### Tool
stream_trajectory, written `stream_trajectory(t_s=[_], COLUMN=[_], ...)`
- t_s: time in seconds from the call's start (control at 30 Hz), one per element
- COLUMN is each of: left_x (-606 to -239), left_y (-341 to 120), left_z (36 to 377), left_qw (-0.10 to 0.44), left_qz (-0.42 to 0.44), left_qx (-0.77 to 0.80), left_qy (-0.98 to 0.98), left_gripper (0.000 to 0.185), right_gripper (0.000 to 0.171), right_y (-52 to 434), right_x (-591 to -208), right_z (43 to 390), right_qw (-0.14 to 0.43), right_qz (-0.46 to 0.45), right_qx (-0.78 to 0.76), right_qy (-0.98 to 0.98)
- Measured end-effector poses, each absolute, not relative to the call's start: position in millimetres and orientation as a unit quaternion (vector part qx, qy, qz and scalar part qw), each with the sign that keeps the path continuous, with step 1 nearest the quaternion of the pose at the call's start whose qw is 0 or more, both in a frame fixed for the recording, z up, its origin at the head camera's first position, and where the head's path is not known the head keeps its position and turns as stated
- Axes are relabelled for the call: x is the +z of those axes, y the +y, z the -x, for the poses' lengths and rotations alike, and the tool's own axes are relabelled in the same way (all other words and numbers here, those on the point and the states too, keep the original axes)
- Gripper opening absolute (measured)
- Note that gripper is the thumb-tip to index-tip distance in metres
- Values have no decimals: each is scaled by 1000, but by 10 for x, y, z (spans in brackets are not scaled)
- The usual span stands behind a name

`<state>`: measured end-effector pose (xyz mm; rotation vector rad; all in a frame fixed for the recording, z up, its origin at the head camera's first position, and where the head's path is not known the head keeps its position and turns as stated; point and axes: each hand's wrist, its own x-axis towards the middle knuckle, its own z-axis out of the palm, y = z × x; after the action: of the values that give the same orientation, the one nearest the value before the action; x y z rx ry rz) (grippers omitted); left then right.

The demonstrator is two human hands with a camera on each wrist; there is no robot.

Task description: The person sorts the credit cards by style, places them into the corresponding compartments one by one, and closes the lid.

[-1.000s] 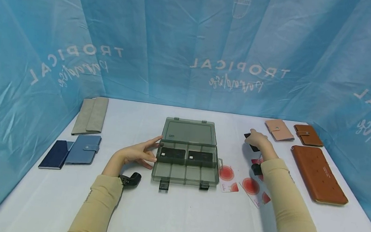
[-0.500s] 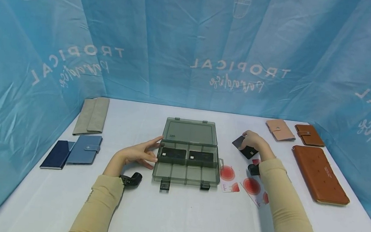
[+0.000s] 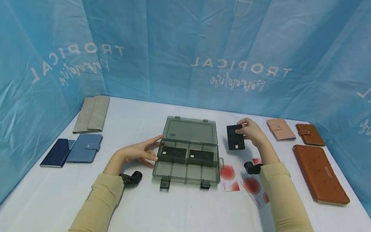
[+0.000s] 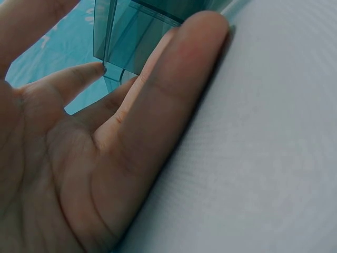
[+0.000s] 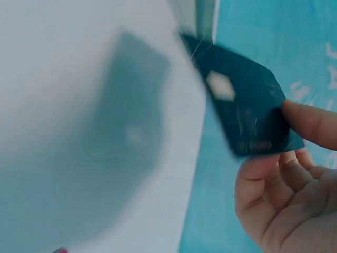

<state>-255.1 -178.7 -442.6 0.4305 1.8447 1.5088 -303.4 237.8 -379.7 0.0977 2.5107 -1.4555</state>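
In the head view, we see a white table [image 3: 167, 215]. Above it, the right hand [image 3: 251, 132] pinches a black card [image 3: 236, 142] by its top end. We find this card up in the air, to the right of a see-through green box [image 3: 178, 173]. The left hand [image 3: 138, 151] holds nothing; its fingers are spread out and touch the left side of the box. The lid [image 3: 192, 132] is open, at the back. In the back row we spot a left black card [image 3: 176, 154] and a right black card [image 3: 203, 156], each in its own little room. Near the box's right side lie red-and-white cards [image 3: 227, 172]. Farther right we see a pink wallet [image 3: 281, 131], a small brown wallet [image 3: 311, 136] and a big brown wallet [image 3: 321, 175]. On the left are a grey wallet [image 3: 90, 117], a blue wallet [image 3: 83, 150] and a dark blue booklet [image 3: 55, 153].

In the left wrist view, we see the open palm up close, its fingers reaching to the box's wall.

In the right wrist view, we see the card squeezed between thumb and fingers. It has a pale square on it, and a soft shadow falls on the table.
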Motion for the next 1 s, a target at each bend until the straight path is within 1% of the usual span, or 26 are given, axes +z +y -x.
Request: stream_trajectory(t_s=[0.17,0.23,0.3,0.37,0.47,0.57,0.7,0.8,1.0], left_x=[-4426,-4428,-4429,-4429,-4428,-4429,-4426,-4425,-4423], left_y=[-1781,-1782,-1782,-1784,-1788,-1792,-1791,-1792,-1787], left_z=[2558,2557,2557,2557,2556,2552,2544,2540,2544], left_qw=[353,352,352,350,349,347,347,347,345], left_qz=[-168,-169,-168,-167,-167,-167,-167,-168,-166], left_qx=[583,582,580,578,577,578,578,580,580], left_qy=[712,713,716,718,719,719,719,718,719], left_gripper=[96,95,95,96,96,97,97,99,99], right_gripper=[49,54,55,50,35,22,11,8,10], right_y=[2293,2256,2212,2158,2063,1959,1831,1754,1653], right_x=[-3699,-3654,-3614,-3588,-3588,-3634,-3730,-3782,-3824], right_z=[2911,2858,2809,2764,2704,2657,2599,2550,2474], right_qw=[106,114,130,145,153,144,136,141,136], right_qz=[-6,15,42,68,99,120,149,168,218], right_qx=[-525,-540,-558,-571,-567,-531,-453,-396,-287], right_qy=[845,834,818,805,803,827,869,892,923])
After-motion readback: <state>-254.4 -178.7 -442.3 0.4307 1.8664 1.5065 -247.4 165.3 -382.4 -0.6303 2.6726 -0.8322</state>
